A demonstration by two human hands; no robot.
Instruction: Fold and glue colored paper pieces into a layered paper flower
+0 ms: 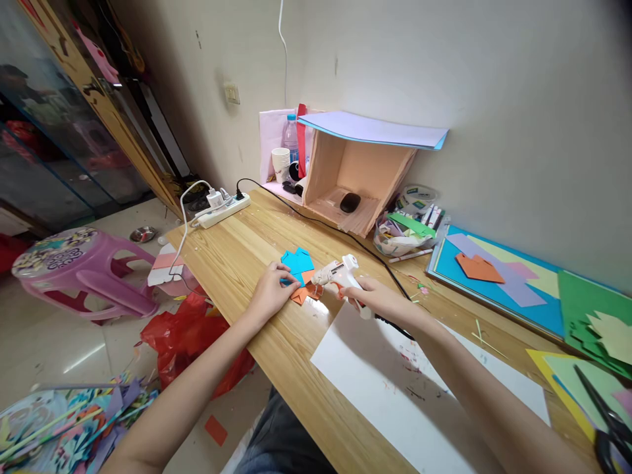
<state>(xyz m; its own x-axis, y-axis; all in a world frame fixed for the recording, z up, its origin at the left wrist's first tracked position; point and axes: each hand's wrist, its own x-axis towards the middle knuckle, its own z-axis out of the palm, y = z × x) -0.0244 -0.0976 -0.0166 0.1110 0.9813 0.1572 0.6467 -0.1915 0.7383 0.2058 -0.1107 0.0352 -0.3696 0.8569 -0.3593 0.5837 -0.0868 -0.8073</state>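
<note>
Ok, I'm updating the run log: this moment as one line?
left hand: on blue paper | right hand: holding glue gun | nozzle: near orange paper

Soft and fairly bright, probably lit from overhead. Shadowed broadly across the white sheet (395,395) in front of the glue gun (333,271), beside the right arm (459,368). Glaring on the surface (286,342) close before the glue gun, gleaming on the floor (89,355) far left of it. Stretched toward the edges, as at the scissors (600,403) far right of it.
</note>
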